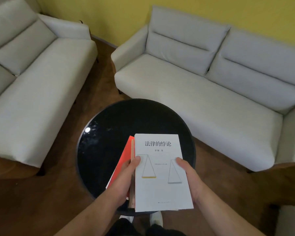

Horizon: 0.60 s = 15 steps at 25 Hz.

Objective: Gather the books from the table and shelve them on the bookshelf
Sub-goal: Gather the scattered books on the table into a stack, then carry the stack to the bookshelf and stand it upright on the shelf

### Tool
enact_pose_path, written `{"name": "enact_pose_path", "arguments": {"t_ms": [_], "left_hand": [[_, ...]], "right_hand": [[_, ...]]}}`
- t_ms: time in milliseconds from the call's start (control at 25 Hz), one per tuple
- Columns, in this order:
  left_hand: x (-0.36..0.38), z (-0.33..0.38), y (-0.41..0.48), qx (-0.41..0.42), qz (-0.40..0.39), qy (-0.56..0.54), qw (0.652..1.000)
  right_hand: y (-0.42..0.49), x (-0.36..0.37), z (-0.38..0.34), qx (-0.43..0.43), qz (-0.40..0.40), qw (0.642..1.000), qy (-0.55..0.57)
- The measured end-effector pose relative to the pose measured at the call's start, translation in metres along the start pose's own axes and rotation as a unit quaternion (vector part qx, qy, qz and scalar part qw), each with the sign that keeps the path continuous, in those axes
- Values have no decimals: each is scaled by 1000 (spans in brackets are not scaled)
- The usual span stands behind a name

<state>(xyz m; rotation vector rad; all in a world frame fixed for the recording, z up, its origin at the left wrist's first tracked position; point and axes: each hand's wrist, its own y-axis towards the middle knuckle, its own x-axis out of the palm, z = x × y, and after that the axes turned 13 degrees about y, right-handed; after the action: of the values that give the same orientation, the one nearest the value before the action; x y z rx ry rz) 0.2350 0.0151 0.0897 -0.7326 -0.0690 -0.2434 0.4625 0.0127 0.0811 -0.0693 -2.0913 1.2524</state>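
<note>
Looking down from my head camera, I hold a small stack of books above the round black surface (109,133), near its closest edge. The white book (162,184) lies on top, cover up, with dark characters near its far end and a line drawing of a balance scale below them. Under it, sticking out to the left, is a red book (124,159), and between the two a thin tan edge shows that may be a third; I cannot tell for sure. My left hand (124,176) grips the stack along its left side, thumb pressed on the white cover and fingers hidden beneath. My right hand (188,174) clasps the right side the same way, thumb on top. Beyond the surface stand two pale sofas, one (32,82) at the left and one (203,82) ahead to the right, on a brown wooden floor (41,201) against a yellow wall (119,14). My white shoes (156,218) show just under the books.
</note>
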Motion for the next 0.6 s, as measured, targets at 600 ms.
{"name": "enact_pose_path", "arguments": {"t_ms": [600], "left_hand": [[-139, -73, -160, 99, 166, -216, 957]], "right_hand": [[29, 196, 100, 35, -235, 906, -350]]}}
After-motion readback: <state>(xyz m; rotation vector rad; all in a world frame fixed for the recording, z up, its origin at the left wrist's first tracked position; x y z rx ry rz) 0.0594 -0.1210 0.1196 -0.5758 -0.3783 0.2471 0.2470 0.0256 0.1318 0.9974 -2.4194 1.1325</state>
